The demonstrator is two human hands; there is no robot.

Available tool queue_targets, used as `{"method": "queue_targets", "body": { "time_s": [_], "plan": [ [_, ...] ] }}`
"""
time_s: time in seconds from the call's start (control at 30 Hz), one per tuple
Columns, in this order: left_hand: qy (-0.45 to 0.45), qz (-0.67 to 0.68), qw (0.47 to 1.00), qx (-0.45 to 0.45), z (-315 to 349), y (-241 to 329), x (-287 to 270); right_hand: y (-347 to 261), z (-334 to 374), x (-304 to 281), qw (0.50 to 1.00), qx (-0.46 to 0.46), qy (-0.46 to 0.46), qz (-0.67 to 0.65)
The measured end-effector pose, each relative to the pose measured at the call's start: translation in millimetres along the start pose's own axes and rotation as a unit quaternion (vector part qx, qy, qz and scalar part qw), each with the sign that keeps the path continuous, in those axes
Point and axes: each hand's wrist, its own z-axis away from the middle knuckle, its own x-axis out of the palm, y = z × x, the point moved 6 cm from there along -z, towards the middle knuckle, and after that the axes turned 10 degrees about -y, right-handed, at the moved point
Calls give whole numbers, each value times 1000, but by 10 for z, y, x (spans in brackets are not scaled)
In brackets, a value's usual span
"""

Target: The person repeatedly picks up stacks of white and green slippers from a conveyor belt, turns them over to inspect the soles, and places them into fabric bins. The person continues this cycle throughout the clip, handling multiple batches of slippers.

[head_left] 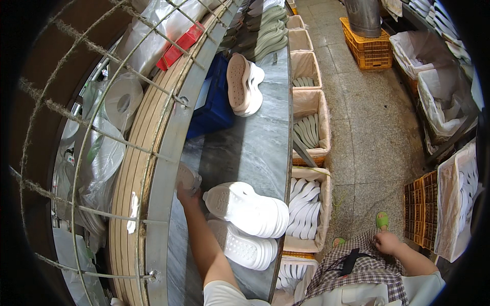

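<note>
Beside the aisle stretches a long grey marble-patterned bench (260, 137), with a raised wooden shelf (131, 168) along its left side and a wire grid (56, 108) in front of that. Lined crates (323, 122) stand in a row against the bench's right edge, pale wavy soles lying inside several of them, while an orange crate (375, 55) sits farther up the floor. On the bench, a blue bin (217, 102) has a few beige and white soles (238, 84) propped just beside it. Nearer, two stacks of white soles lie side by side, the farther stack (250, 211) against the nearer stack (247, 250). Left of them, at the shelf's edge, the left hand (181, 190) is at a pale sole-like piece (189, 177); its fingers are partly hidden, so I can't tell their grip. The right hand (388, 243) hangs by the checked apron (326, 270), fingers curled inward, and whether they hold anything I can't tell.
</note>
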Motion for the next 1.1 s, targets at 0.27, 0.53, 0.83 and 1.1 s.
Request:
{"method": "queue_targets", "body": {
  "time_s": [0.27,0.53,0.83,1.1],
  "plan": [
    [35,40,997,52,-43,161,191,183,57,-79,999,35,-6,-3],
    [134,140,981,29,417,209,236,19,-38,-693,1000,9,6,-27],
    [121,195,973,-22,1153,624,-346,-1986,-44,-1487,897,-441,-16,-34],
    [147,177,973,-22,2377,678,-833,-3842,213,-306,745,-602,-277,-74]
  ]
}}
